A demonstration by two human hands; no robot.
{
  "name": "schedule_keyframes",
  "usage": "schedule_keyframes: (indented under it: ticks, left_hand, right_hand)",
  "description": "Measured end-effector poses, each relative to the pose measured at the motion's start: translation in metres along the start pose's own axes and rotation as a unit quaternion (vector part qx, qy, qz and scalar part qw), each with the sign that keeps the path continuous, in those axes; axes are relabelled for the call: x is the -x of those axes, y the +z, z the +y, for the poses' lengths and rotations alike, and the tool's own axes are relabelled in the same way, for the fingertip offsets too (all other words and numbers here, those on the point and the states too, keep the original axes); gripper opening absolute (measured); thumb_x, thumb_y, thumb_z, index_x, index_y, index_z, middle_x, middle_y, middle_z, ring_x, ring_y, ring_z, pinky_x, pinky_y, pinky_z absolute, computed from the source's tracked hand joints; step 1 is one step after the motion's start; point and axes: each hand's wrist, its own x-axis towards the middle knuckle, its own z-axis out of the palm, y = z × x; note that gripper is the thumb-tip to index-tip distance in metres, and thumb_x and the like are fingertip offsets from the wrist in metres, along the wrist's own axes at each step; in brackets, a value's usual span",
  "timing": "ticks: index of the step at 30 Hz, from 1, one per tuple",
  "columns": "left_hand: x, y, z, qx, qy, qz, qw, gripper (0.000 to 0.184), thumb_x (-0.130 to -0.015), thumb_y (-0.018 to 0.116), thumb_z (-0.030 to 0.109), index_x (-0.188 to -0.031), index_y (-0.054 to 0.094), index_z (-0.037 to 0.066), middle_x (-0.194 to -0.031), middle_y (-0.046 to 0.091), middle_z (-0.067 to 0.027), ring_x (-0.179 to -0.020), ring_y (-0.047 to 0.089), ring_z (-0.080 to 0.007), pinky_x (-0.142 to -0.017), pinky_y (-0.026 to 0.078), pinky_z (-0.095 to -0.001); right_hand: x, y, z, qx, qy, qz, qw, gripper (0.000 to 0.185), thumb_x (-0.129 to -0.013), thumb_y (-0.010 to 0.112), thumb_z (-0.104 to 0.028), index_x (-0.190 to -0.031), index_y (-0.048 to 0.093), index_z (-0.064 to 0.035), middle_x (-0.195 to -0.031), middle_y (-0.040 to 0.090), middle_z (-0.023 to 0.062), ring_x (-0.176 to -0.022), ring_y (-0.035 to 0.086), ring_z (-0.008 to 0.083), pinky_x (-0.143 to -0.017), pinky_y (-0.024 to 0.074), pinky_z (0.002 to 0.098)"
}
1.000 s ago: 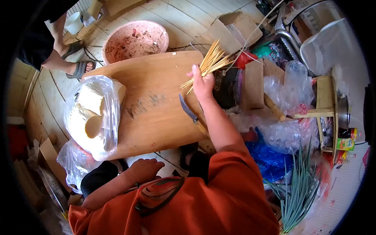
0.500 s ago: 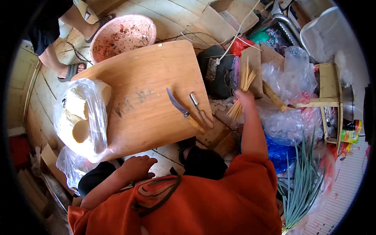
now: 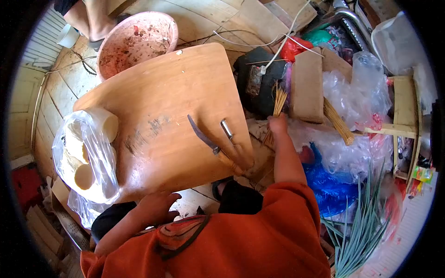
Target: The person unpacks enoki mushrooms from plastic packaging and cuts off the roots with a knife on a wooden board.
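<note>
My right hand (image 3: pixel 278 124) is closed around a bundle of thin wooden skewers (image 3: pixel 279 101), just off the right edge of the wooden table (image 3: pixel 162 88). Fingers apart and holding nothing, my left hand (image 3: pixel 157 206) hovers by the table's near edge above my lap. A curved knife (image 3: pixel 202 134) lies on the table's right part, its handle toward me. Beside it is a second tool (image 3: pixel 226 129) with a shiny metal end. At the left of the table, a clear plastic bag (image 3: pixel 99 178) covers thick, pale, cylindrical chunks (image 3: pixel 84 176).
A dirty pink basin (image 3: pixel 139 39) stands beyond the table, near another person's leg (image 3: pixel 88 21). On the right are a cardboard box (image 3: pixel 307 85), another skewer bundle (image 3: pixel 338 121), a blue bag (image 3: pixel 329 190) and green onions (image 3: pixel 361 231). A white cable (image 3: pixel 280 48) reaches a power strip (image 3: pixel 254 81).
The view has shifted. My right hand has moved left with the skewers, away from the cardboard box and closer to the table. The other person's legs show less at the upper left.
</note>
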Motion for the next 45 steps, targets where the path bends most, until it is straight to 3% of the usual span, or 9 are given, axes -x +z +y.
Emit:
schedule_keyframes:
  ticks: [5, 9, 13, 17, 18, 22, 29, 34, 45]
  left_hand:
    - [-0.01, -0.002, -0.009, 0.007, 0.02, 0.005, 1.0, 0.044, -0.08, 0.067, 0.027, -0.119, 0.057, 0.01, -0.111, 0.063, -0.017, -0.108, 0.057, -0.0346, -0.092, 0.047, -0.043]
    - [-0.008, -0.031, 0.004, 0.169, 0.001, 0.08, 0.982, 0.029, -0.081, 0.067, 0.015, -0.109, 0.061, 0.007, -0.101, 0.065, -0.0149, -0.087, 0.065, -0.029, -0.074, 0.053, -0.0374]
    - [-0.008, -0.032, -0.016, 0.233, -0.037, 0.368, 0.899, 0.018, -0.077, 0.064, -0.004, -0.094, 0.064, 0.004, -0.083, 0.064, -0.0102, -0.07, 0.062, -0.0232, -0.065, 0.05, -0.0283]
    - [-0.019, -0.056, -0.023, 0.095, -0.053, 0.498, 0.86, 0.027, -0.073, 0.064, -0.004, -0.098, 0.061, 0.003, -0.097, 0.061, -0.0149, -0.088, 0.06, -0.0282, -0.079, 0.048, -0.0338]
    - [-0.017, -0.053, -0.031, 0.039, -0.075, 0.472, 0.878, 0.036, -0.072, 0.063, -0.004, -0.107, 0.058, 0.003, -0.113, 0.056, -0.0192, -0.103, 0.056, -0.0332, -0.088, 0.046, -0.0384]
    - [-0.051, -0.054, -0.054, -0.059, -0.081, 0.461, 0.882, 0.052, -0.069, 0.065, -0.003, -0.119, 0.053, 0.004, -0.132, 0.044, -0.0216, -0.12, 0.046, -0.0387, -0.098, 0.041, -0.044]
    - [-0.068, -0.054, -0.076, -0.179, -0.054, 0.48, 0.857, 0.054, -0.064, 0.065, 0.012, -0.116, 0.052, 0.006, -0.126, 0.048, -0.0205, -0.118, 0.045, -0.0413, -0.099, 0.035, -0.0517]
    - [-0.072, -0.055, -0.076, -0.195, -0.056, 0.48, 0.854, 0.052, -0.064, 0.064, 0.018, -0.112, 0.051, 0.006, -0.123, 0.048, -0.0203, -0.111, 0.047, -0.0405, -0.096, 0.036, -0.0523]
    - [-0.072, -0.055, -0.079, -0.209, -0.067, 0.468, 0.856, 0.051, -0.067, 0.06, 0.024, -0.112, 0.05, 0.005, -0.121, 0.047, -0.021, -0.112, 0.046, -0.0409, -0.095, 0.036, -0.0538]
  right_hand:
    - [-0.013, 0.003, -0.03, 0.078, -0.064, 0.028, 0.995, 0.044, -0.078, 0.067, -0.013, -0.117, 0.051, -0.0015, -0.104, 0.064, 0.0227, -0.098, 0.062, 0.0381, -0.084, 0.0492, 0.0451]
    - [-0.017, 0.008, -0.05, 0.141, -0.117, 0.056, 0.982, 0.045, -0.077, 0.066, -0.011, -0.118, 0.051, -0.0023, -0.107, 0.063, 0.0232, -0.1, 0.061, 0.0386, -0.086, 0.0483, 0.0462]
    - [-0.03, 0.017, -0.041, 0.252, -0.149, 0.108, 0.95, 0.056, -0.075, 0.069, -0.013, -0.127, 0.05, -0.0032, -0.112, 0.059, 0.0218, -0.103, 0.057, 0.0397, -0.09, 0.0466, 0.0418]
    - [-0.004, 0.011, -0.057, 0.235, -0.181, 0.167, 0.94, 0.052, -0.08, 0.063, -0.01, -0.129, 0.047, -0.0024, -0.116, 0.056, 0.0244, -0.106, 0.055, 0.0416, -0.092, 0.0449, 0.0473]
    - [0.01, 0.002, -0.071, 0.221, -0.218, 0.165, 0.936, 0.049, -0.08, 0.063, -0.011, -0.127, 0.05, -0.0022, -0.114, 0.057, 0.0233, -0.104, 0.056, 0.0407, -0.091, 0.0452, 0.0467]
    - [0.012, -0.003, -0.101, 0.164, -0.355, 0.108, 0.914, 0.041, -0.081, 0.065, -0.014, -0.12, 0.056, -0.002, -0.11, 0.059, 0.0209, -0.103, 0.057, 0.0383, -0.09, 0.0459, 0.0447]
    - [-0.023, 0.039, -0.172, 0.225, -0.472, 0.109, 0.845, 0.024, -0.079, 0.063, -0.013, -0.101, 0.064, -0.0022, -0.101, 0.06, 0.0183, -0.099, 0.058, 0.0371, -0.088, 0.0471, 0.0428]
    - [-0.068, 0.069, -0.203, 0.376, -0.422, 0.143, 0.813, 0.014, -0.079, 0.058, -0.009, -0.082, 0.071, -0.005, -0.095, 0.065, 0.0131, -0.096, 0.061, 0.0276, -0.079, 0.0505, 0.0416]
    - [-0.108, 0.078, -0.229, 0.541, -0.404, 0.065, 0.735, 0.017, -0.079, 0.056, -0.01, -0.083, 0.071, -0.0064, -0.093, 0.067, 0.0103, -0.096, 0.062, 0.0246, -0.082, 0.0468, 0.0387]
